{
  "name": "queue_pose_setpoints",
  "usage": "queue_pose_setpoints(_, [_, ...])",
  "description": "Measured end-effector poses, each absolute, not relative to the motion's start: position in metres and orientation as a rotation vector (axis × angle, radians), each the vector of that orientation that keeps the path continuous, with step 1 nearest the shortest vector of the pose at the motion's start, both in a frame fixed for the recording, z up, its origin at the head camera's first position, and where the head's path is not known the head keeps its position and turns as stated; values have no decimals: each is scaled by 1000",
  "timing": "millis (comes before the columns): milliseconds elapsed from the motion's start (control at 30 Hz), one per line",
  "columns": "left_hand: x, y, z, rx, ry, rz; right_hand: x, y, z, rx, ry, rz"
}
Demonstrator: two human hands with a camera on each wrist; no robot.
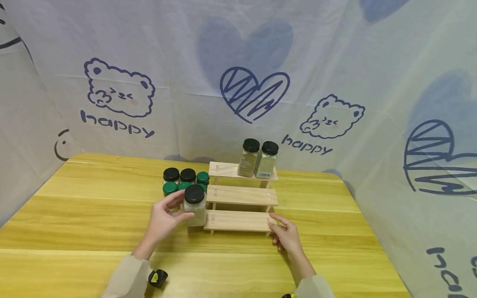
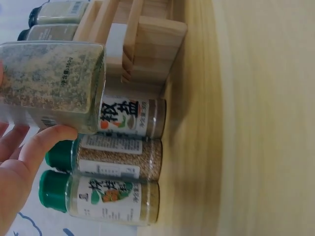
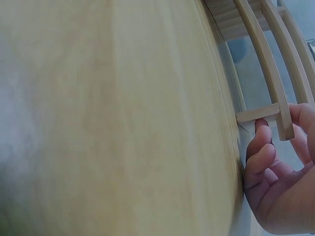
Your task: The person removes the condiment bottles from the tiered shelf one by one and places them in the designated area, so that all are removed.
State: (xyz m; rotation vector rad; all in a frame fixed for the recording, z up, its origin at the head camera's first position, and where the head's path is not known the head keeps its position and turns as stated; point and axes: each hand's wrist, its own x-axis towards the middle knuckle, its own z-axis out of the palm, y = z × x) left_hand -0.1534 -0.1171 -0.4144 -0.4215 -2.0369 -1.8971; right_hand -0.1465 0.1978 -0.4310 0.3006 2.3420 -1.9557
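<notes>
My left hand (image 1: 164,217) grips a clear spice jar (image 1: 195,211) with a black lid, between thumb and fingers. The jar is held upright beside the left end of a three-step wooden rack (image 1: 238,221). In the left wrist view, speckled seasoning shows through the held spice jar (image 2: 54,83). At the rack's other end, my right hand (image 1: 288,236) pinches the lowest step. The right wrist view shows that hand (image 3: 275,172) with fingers above and below the step's end (image 3: 284,125). Two black-lidded jars (image 1: 249,159) stand on the top step.
Left of the rack stands a group of several spice jars with black lids (image 1: 171,174) and green lids (image 1: 169,188). In the left wrist view, green-lidded bottles (image 2: 118,199) stand in a row on the wooden table (image 1: 93,198). A printed cloth (image 1: 186,49) hangs behind the table.
</notes>
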Motion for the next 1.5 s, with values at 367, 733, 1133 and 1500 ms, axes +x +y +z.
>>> queue_pose_setpoints(367, [-156, -124, -425, -348, -2195, -1826, -147, 198, -432, 295, 2337, -1961])
queue_pose_setpoints(733, [-160, -124, -435, -344, -2282, -1819, -147, 198, -431, 283, 2330, -1961])
queue_pose_setpoints(1133, [-162, -124, -437, -341, -2340, -1840, -146, 198, -430, 291, 2327, -1964])
queue_pose_setpoints(1500, [-165, -123, -435, -323, -2414, -1832, -148, 198, -432, 303, 2326, -1966])
